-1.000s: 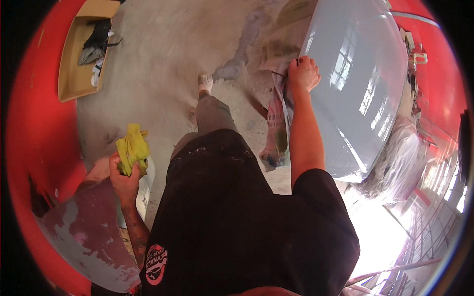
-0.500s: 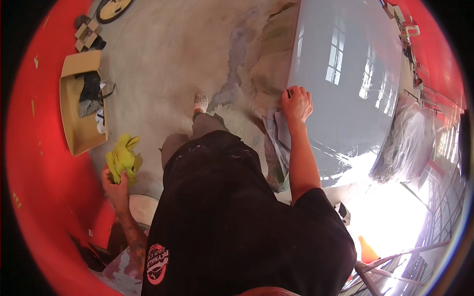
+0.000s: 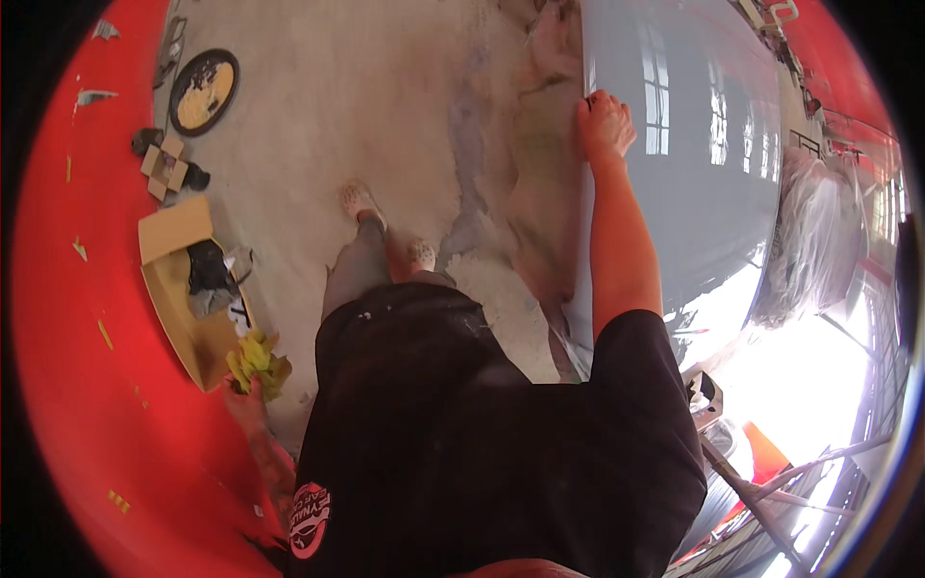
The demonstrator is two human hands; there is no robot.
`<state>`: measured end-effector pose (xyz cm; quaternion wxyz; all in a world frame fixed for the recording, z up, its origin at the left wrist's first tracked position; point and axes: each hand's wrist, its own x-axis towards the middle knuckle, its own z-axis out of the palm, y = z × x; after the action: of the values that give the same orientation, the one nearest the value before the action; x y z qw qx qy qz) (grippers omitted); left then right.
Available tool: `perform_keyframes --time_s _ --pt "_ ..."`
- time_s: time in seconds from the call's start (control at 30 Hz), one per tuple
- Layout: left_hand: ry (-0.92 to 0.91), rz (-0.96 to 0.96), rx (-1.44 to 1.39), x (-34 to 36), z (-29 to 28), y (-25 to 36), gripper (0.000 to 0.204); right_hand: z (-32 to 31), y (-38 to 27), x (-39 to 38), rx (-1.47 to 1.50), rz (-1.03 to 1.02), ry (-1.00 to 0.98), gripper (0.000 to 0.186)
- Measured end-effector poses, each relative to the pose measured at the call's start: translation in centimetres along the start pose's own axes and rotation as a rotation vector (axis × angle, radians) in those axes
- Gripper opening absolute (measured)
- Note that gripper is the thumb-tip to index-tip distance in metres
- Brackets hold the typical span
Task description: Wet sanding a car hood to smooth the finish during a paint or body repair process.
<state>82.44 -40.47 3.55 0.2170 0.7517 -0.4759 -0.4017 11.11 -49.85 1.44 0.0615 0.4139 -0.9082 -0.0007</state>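
My left hand [image 3: 247, 403] is closed round a crumpled yellow-green cloth [image 3: 258, 365], low at the left beside an open cardboard box [image 3: 183, 313]. On the right lies a large, glossy grey panel [image 3: 694, 207] that looks like painted vehicle bodywork and reflects windows. At its left edge my right hand [image 3: 605, 127] rests with the arm stretched forward and the fingers curled. A small dark spot shows by the thumb; whether it is a thing held there I cannot make out. Brownish masking sheet [image 3: 544, 183] hangs along that edge.
A round black-rimmed object [image 3: 204, 91] lies on the concrete floor [image 3: 318, 125] at the far left, near a small carton [image 3: 165, 169]. A red wall [image 3: 96, 318] runs down the left. Clear plastic sheeting [image 3: 807, 231] bunches beyond the panel. Metal bars [image 3: 761, 501] stand at the lower right.
I have stepped forward along the panel. My right hand has slid farther along its edge. The cloth in my left hand is now next to the cardboard box's near end.
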Motion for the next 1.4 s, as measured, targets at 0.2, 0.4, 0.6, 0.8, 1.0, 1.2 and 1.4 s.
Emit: perform_keyframes --time_s 0.2,0.4,0.6,0.8,1.0,1.2,1.4 --pt "-0.065 0.138 0.033 10.5 -1.2 3.3 0.023 -0.1 0.4 -4.0 -0.049 0.094 -0.137 0.02" --pt "-0.131 0.23 0.153 19.7 0.6 13.5 0.023 -0.7 0.0 -1.1 -0.071 0.021 -0.125 0.018" --pt "-0.152 0.226 0.173 25.2 2.5 17.8 0.025 0.0 -1.6 6.1 -0.012 -0.007 -0.052 0.016" --pt "-0.159 0.205 0.226 27.1 5.4 21.4 0.026 1.4 -2.8 13.7 0.049 -0.004 -0.018 0.017" --pt "-0.222 0.149 0.164 28.9 8.6 25.7 0.026 1.7 -3.8 18.3 0.089 0.005 -0.034 0.017" --pt "-0.226 0.189 0.158 31.0 11.3 30.5 0.025 -0.1 -4.0 19.5 0.147 0.036 -0.213 0.015" --pt "-0.233 0.264 0.262 35.0 12.1 32.0 0.023 0.7 -4.9 22.9 0.15 -0.081 -0.188 0.013"
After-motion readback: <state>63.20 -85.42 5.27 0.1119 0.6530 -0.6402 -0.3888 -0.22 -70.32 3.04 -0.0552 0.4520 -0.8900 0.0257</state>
